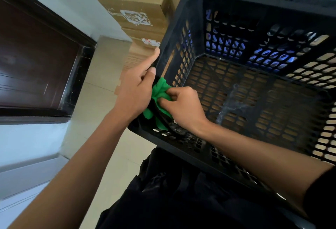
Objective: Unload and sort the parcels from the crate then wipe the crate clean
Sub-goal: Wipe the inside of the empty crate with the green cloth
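Both hands on one green cloth (160,92) at the crate (269,16) rim.
Left hand (135,87) grips the rim from outside, thumb along the edge, fingers curled over the cloth. Right hand (183,107), just beside it inside the crate, is pinched shut on the cloth. One black slatted crate, no parcels in it. Boxes (131,1) stacked beyond the left hand; their labels are torn, unreadable.

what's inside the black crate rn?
No parcels visible. Only a crumpled clear plastic scrap lies on the black crate floor. The right hand presses a green cloth at the near-left corner; the forearm hides part of the near wall.
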Action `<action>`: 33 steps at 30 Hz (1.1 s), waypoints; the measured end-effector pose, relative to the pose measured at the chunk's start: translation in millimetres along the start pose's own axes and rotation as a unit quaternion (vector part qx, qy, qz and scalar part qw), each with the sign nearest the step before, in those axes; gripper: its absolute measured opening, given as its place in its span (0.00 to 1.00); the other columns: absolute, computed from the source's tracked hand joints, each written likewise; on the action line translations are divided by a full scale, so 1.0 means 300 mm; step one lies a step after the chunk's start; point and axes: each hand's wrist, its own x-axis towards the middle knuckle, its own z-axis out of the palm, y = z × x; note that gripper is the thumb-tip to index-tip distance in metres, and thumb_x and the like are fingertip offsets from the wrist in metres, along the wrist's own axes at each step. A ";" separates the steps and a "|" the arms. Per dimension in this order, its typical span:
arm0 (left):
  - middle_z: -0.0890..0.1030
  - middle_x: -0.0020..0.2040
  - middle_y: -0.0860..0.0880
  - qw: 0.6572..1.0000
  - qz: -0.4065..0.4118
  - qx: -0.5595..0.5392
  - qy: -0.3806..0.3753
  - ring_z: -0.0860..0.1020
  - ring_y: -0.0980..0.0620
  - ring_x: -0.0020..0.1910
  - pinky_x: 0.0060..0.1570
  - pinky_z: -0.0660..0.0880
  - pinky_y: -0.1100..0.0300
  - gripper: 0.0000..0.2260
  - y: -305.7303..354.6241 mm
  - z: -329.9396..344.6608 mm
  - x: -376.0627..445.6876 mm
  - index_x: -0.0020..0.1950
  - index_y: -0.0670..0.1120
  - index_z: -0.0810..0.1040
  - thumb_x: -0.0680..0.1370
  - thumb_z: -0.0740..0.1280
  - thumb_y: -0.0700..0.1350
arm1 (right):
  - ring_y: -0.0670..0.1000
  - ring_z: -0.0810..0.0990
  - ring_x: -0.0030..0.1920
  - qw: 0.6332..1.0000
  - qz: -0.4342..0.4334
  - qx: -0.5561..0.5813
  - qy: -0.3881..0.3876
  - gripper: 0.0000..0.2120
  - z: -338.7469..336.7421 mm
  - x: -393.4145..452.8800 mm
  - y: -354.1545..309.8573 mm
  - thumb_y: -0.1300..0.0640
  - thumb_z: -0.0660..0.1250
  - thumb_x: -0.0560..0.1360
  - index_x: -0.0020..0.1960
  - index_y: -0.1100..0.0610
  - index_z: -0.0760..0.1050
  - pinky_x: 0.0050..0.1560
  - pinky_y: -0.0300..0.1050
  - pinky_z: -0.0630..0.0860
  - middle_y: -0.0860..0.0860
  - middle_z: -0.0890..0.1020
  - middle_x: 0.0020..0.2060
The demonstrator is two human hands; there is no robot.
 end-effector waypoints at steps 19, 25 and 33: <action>0.74 0.72 0.49 0.984 0.111 0.132 0.047 0.70 0.59 0.72 0.72 0.67 0.61 0.19 0.037 0.002 -0.012 0.75 0.43 0.73 0.84 0.60 0.36 | 0.47 0.81 0.58 0.986 0.067 -0.148 -0.024 0.21 -0.194 0.115 0.282 0.67 0.66 0.77 0.69 0.57 0.79 0.54 0.26 0.72 0.53 0.83 0.62; 0.80 0.66 0.45 0.921 0.306 0.240 -0.013 0.76 0.44 0.68 0.66 0.70 0.45 0.16 0.121 0.089 -0.036 0.67 0.42 0.81 0.80 0.65 0.38 | 0.47 0.81 0.56 0.984 0.108 -0.117 0.086 0.21 -0.354 0.160 0.345 0.65 0.67 0.79 0.71 0.57 0.77 0.47 0.19 0.70 0.53 0.82 0.63; 0.76 0.68 0.46 0.779 0.125 0.435 -0.433 0.74 0.42 0.68 0.66 0.71 0.44 0.18 0.035 0.406 0.097 0.69 0.49 0.76 0.84 0.57 0.54 | 0.51 0.79 0.66 0.972 0.116 -0.137 0.153 0.22 -0.457 0.196 0.389 0.56 0.70 0.79 0.72 0.55 0.76 0.68 0.42 0.73 0.53 0.82 0.65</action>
